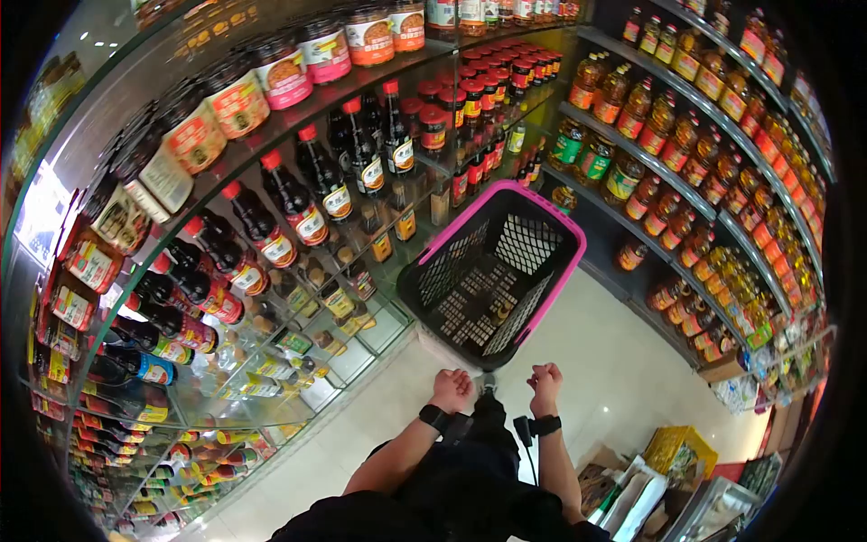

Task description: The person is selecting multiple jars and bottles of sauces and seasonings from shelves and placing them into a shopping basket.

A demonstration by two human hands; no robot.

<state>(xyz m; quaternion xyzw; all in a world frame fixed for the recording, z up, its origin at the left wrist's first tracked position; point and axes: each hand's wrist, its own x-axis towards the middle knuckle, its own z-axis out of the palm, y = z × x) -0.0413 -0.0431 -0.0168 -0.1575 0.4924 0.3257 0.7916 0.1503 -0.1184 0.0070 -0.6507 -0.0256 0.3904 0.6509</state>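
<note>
My left hand [452, 391] is closed in a loose fist, low in the head view, with nothing seen in it. To its right, my right hand [545, 388] also has its fingers curled in, and no object shows there. Both wrists wear black bands. Just beyond the hands is a black shopping basket [553, 295] with a pink rim and lattice walls, close to the shelves. Neither hand appears to touch it. No goods can be made out in the basket.
Glass shelves on the left hold dark sauce bottles [307, 221] and labelled jars [370, 38]. Grey shelves [686, 199] on the right carry many oil bottles [632, 113]. A yellow crate [679, 449] and cardboard clutter stand at lower right on the pale floor [591, 348].
</note>
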